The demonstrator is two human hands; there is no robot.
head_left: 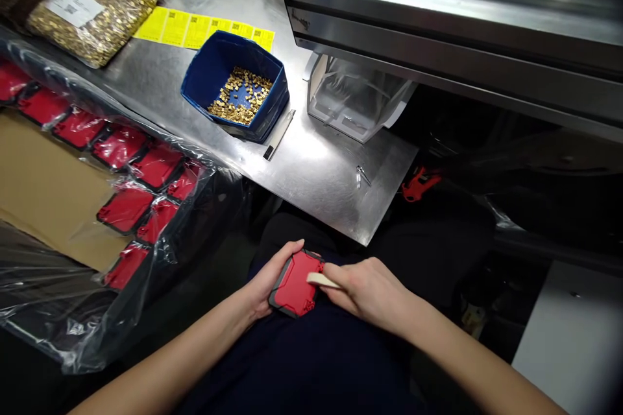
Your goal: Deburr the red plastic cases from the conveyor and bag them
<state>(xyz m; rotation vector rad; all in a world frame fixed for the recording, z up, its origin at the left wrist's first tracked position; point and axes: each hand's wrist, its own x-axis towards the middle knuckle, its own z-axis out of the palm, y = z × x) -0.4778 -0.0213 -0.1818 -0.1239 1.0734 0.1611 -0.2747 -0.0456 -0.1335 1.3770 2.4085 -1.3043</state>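
My left hand [265, 279] is closed round the left edge of a red plastic cover with a black rim [294, 282], held just above my lap. In my closed right hand [367, 288] is a cream-coloured stick-like tool [322, 280], its blunt end over the red face. The fingers of that hand are at the cover's right edge, beside small red hinge-like lugs. What the fingertips touch under the edge is hidden. On the steel bench ahead, a blue bin [233, 78] contains many small brass-coloured pieces [242, 94].
A white pen-like tool [280, 135] lies by the bin, with small metal pins [361, 176] farther right. A clear bin [357, 97] sits under a metal frame [438, 32]. Left are a plastic-lined box of red covers [126, 207], a bag of brass pieces [97, 6] and yellow labels [195, 27].
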